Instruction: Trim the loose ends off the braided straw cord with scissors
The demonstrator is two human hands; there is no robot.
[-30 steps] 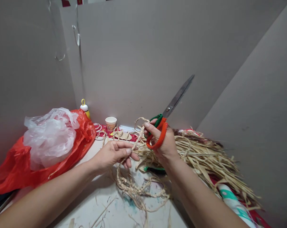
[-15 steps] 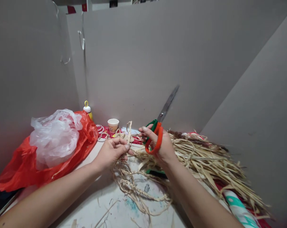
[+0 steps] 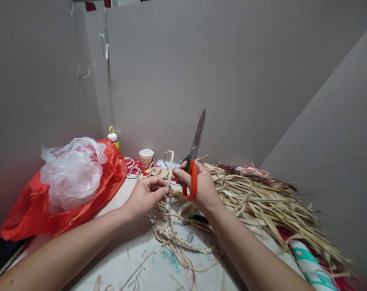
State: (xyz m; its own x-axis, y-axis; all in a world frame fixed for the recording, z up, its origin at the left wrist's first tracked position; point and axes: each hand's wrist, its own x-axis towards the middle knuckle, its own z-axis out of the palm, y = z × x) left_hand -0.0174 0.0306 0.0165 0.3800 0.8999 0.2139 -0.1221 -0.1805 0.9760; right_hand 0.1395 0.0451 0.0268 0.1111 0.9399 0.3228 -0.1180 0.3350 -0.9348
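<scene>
Surroundings: grey on three sides; soft, dull light.
Back panel (image 3: 183, 81) stands behind the worktop's (image 3: 134, 258) far edge, meeting left panel (image 3: 37, 81) beyond the far-left corner; right panel (image 3: 338, 141) slants past the right edge. White hook (image 3: 107, 51) hangs near the back-left joint. Worktop whitish, blue-green stains (image 3: 171, 258) towards its near edge.

The hands (image 3: 145, 196) are bare, a small spot (image 3: 11, 281) on the left forearm (image 3: 83, 242).

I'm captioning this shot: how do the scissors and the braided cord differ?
The scissors have grey metal blades and orange and green handles; the braided cord is straw-coloured. The scissors point upward in the right hand; the cord curls over above the left hand. Both are held.
</scene>
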